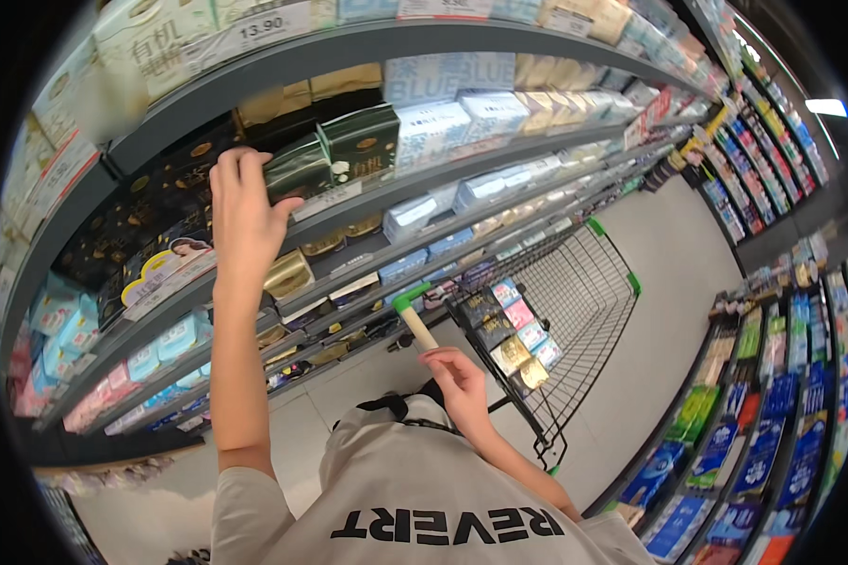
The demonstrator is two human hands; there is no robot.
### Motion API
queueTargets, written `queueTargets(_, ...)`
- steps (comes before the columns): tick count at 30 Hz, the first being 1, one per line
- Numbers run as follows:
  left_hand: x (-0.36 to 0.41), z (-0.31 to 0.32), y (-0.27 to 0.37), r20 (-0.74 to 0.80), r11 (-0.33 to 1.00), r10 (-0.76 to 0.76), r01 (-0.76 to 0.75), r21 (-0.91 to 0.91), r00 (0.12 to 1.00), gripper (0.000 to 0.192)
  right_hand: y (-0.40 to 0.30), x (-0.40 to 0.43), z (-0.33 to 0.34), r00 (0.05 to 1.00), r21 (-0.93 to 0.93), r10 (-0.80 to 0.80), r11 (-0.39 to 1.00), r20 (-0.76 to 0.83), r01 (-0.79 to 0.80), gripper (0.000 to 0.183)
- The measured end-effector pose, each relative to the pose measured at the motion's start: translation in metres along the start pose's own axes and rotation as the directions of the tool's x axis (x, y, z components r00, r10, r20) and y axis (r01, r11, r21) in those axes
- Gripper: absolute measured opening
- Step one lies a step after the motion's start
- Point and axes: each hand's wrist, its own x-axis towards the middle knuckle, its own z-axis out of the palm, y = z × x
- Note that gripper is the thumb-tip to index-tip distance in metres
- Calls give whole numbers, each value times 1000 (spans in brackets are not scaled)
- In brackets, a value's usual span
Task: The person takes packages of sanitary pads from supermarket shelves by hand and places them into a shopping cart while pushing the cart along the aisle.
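Observation:
My left hand [244, 191] reaches up to a shelf, its fingers and thumb around the left end of a dark green soft package [300, 169]. A similar dark package [360, 141] stands upright just to the right. Lower down, my right hand [459, 385] rests with curled fingers on the pale handle [417, 325] of a shopping cart; part of the handle is hidden beneath it. Inside the wire cart [572, 318] lie black packs [484, 314], gold packs [512, 353] and several blue and pink packs [519, 314].
Shelf edges [410, 169] with price tags run across the left and top, stocked with blue-white packs [431, 131] and black packs [148, 191]. Another stocked shelf [735, 438] curves along the right. Grey tiled floor [650, 282] shows between the shelves.

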Motion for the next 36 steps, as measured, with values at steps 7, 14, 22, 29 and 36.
queueTargets(7,-17,1,-7,-208,987,103,-125,-97,973,56,-15,-11,3,992,65,123,990,-6,-122,19)
queueTargets(14,-39,-32,10,-436,934,201,-306,-186,877,57,-38,-16,9,997,82,60,995,-46,-56,25)
queueTargets(22,-103,-29,72,2,512,224,-116,-851,975,56,-68,5,2,861,-315,-462,801,215,509,123)
queueTargets(29,-72,-14,73,146,591,82,70,-804,986,55,-69,-20,17,999,37,-1,999,-40,3,79)
queueTargets(36,13,22,46,-29,967,-17,10,-254,999,55,-51,-44,-3,953,239,251,949,-170,-207,65)
